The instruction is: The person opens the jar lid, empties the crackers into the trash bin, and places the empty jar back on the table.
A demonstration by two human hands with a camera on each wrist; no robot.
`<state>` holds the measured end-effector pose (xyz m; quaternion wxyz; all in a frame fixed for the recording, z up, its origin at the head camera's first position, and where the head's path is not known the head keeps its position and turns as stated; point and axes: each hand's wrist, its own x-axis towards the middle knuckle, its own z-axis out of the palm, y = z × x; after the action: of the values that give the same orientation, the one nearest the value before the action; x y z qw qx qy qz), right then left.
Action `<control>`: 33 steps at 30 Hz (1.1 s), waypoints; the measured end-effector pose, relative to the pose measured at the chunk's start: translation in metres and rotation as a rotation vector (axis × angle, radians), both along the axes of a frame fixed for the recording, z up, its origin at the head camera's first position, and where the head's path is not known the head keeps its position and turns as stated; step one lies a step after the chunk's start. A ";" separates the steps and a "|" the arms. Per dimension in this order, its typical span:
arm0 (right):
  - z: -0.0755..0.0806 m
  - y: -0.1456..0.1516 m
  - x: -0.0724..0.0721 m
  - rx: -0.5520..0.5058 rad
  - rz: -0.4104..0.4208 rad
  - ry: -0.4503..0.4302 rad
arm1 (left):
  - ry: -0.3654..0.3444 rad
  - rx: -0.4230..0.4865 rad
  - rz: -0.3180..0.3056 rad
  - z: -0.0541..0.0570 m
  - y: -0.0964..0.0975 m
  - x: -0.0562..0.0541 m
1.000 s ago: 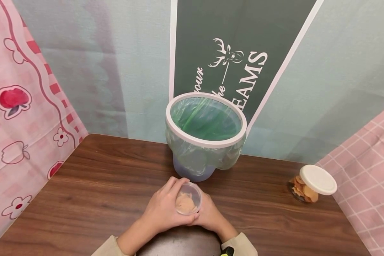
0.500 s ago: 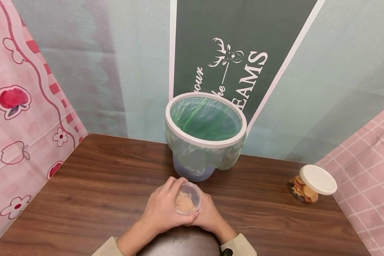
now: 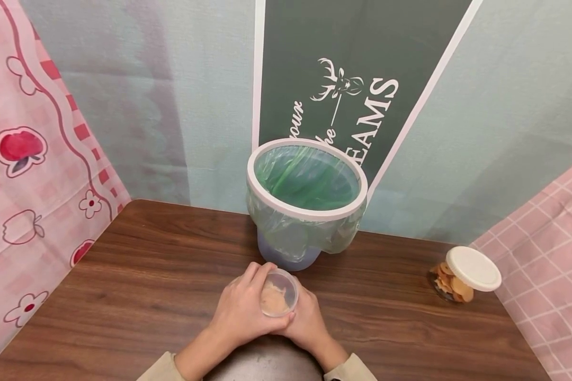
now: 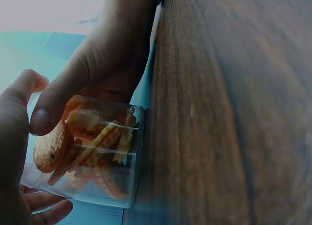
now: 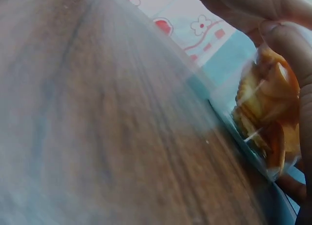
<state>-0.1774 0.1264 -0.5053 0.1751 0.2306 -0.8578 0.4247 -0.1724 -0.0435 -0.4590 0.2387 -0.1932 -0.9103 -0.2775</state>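
Observation:
Both hands hold a clear plastic cup of crackers low in front of the bin. My left hand point(image 3: 238, 307) wraps the cup's left side, its thumb across the near side below the rim. From the right, my right hand point(image 3: 307, 317) grips the opposite side. In the head view the cup point(image 3: 282, 276) shows an uncovered top, with pale orange crackers point(image 3: 273, 302) inside. The left wrist view shows round and ridged crackers point(image 4: 51, 147) through the wall, and the cup's base right at the tabletop. Fingers hide part of the wall.
A bin point(image 3: 286, 254) with a white rim point(image 3: 310, 212) and green liner bag stands just beyond the hands. At the right, a jar of crackers point(image 3: 457, 288) has a white lid point(image 3: 474, 269) on it. The wooden table point(image 3: 138, 275) meets curtains behind and at both sides.
The right forearm has shifted slightly left, and the cup has moved a little up in the head view. Both hands keep their hold; the bin and jar stay put.

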 end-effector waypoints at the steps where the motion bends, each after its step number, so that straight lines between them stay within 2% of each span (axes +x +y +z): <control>1: 0.000 0.000 0.000 0.002 0.000 -0.001 | -0.003 0.002 0.001 0.000 0.000 0.000; 4: 0.001 0.001 -0.002 -0.005 0.044 -0.055 | -0.021 0.005 -0.005 0.001 0.000 -0.001; 7: 0.003 0.006 -0.005 -0.076 0.155 -0.186 | -0.035 0.002 -0.042 0.002 -0.002 -0.003; 9: 0.004 0.010 -0.006 -0.136 0.245 -0.268 | -0.035 -0.006 -0.116 0.002 -0.006 -0.005; 11: 0.004 0.014 -0.007 -0.181 0.332 -0.326 | -0.043 -0.008 -0.222 0.002 -0.011 -0.008; 14: 0.002 0.015 -0.007 -0.205 0.430 -0.356 | -0.075 -0.005 -0.374 0.002 -0.019 -0.013; 17: 0.000 0.015 -0.008 -0.215 0.458 -0.358 | -0.108 0.001 -0.437 0.002 -0.023 -0.016; 22: 0.000 0.015 -0.009 -0.198 0.426 -0.319 | -0.109 -0.003 -0.430 0.004 -0.022 -0.017; 28: 0.001 0.013 -0.006 -0.153 0.340 -0.262 | -0.077 -0.012 -0.371 0.003 -0.020 -0.015; 33: 0.002 0.010 -0.001 -0.115 0.251 -0.211 | -0.083 -0.013 -0.306 0.002 -0.018 -0.012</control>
<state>-0.1785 0.1363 -0.5034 0.0424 0.2796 -0.8102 0.5135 -0.1848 -0.0613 -0.4569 0.1545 -0.3197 -0.8812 -0.3123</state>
